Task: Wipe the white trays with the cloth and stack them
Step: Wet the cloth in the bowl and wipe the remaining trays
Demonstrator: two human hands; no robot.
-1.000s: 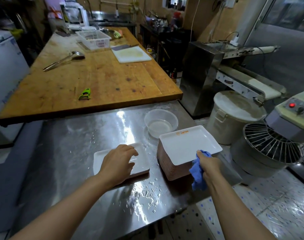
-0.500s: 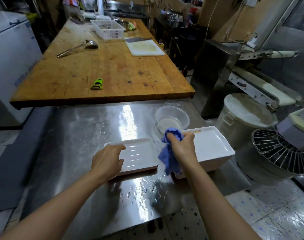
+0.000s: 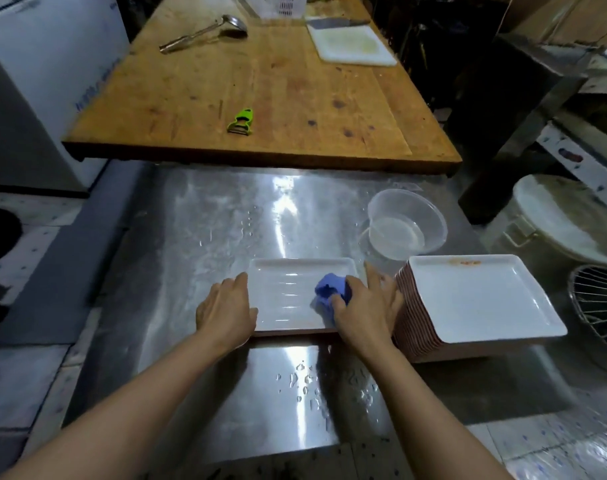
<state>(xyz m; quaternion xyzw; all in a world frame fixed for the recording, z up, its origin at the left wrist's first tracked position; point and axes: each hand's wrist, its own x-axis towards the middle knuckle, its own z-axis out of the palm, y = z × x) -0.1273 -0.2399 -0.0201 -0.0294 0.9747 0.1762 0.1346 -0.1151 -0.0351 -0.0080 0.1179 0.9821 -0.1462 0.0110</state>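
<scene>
A single white tray [image 3: 288,296] lies flat on the wet steel table [image 3: 205,237]. My left hand [image 3: 225,311] presses on its left edge, fingers spread over the rim. My right hand [image 3: 364,306] is closed around a crumpled blue cloth [image 3: 329,292] and holds it down on the right part of that tray. To the right stands a tall stack of white trays [image 3: 478,299] with brownish undersides; its top tray has an orange mark at the far edge.
A clear plastic bowl [image 3: 406,226] with a little water sits just behind the tray and the stack. Beyond is a wooden table [image 3: 260,81] with a green peeler [image 3: 241,121], ladle and cutting board. A white bucket [image 3: 565,223] and a mixer guard stand at the right.
My right hand carried the blue cloth from the stack's near edge leftward onto the single tray. My left hand slid from the tray's middle to its left edge. The camera tilted down.
</scene>
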